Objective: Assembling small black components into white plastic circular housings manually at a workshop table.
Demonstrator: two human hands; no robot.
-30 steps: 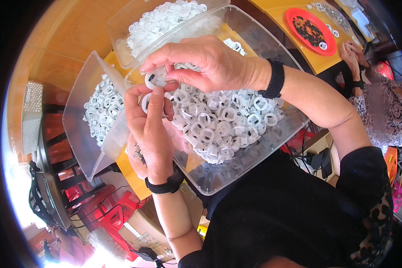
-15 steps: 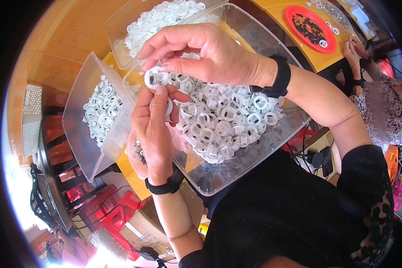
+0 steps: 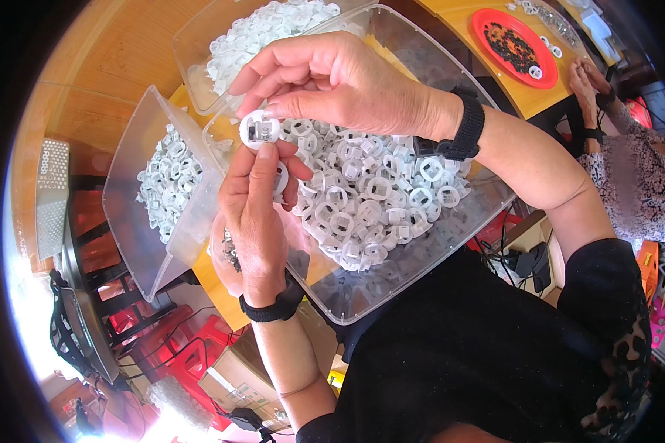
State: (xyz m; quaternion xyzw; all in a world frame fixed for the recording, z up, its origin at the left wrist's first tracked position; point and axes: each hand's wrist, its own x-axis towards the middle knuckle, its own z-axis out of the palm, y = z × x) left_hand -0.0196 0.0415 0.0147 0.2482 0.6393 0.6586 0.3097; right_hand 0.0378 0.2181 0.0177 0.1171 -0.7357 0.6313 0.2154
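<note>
My left hand [image 3: 255, 214] and my right hand [image 3: 332, 77] meet over a clear plastic bin [image 3: 391, 277] full of small white plastic rings [image 3: 362, 199]. Both pinch one white ring [image 3: 259, 129] with a dark piece in its middle: the left thumb presses from below, the right thumb and forefinger hold it from above. Another white ring [image 3: 281, 181] is tucked in my left palm. Each wrist wears a black band.
Two more clear bins of white rings stand nearby, one at the left [image 3: 137, 199] and one at the back [image 3: 222, 52]. A red tray [image 3: 513, 44] with dark small parts lies on the yellow table, where another person's hands [image 3: 587, 77] work. Red stools stand below.
My hands have lifted slightly and drawn closer together on the ring; the right fingers now close over its top while the left thumb presses under it.
</note>
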